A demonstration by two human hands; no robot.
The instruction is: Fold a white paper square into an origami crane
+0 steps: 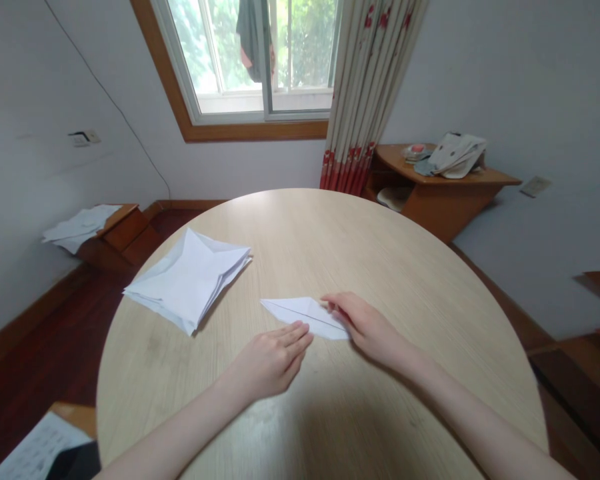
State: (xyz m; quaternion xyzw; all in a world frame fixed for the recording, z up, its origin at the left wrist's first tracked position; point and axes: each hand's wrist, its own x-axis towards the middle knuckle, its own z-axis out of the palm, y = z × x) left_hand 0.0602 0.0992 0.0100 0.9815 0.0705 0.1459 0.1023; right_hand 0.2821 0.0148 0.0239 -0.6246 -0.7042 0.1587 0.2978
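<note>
A folded piece of white paper (pixel 300 310), long and pointed at its left end, lies on the round wooden table (pixel 330 233). A crease or edge line runs along its length. My left hand (pixel 275 357) rests flat at the near edge of the paper, its fingers stretched out and side by side, the fingertips touching it. At the paper's right end is my right hand (pixel 363 323), its thumb and fingers closed around that end.
A stack of white paper sheets (pixel 195 273) lies at the table's left. Beyond the table stand a small left cabinet with papers (pixel 125 230) and a right cabinet (pixel 445 193) holding a cloth bag (pixel 457 155). A patterned curtain (pixel 365 87) hangs beside the window.
</note>
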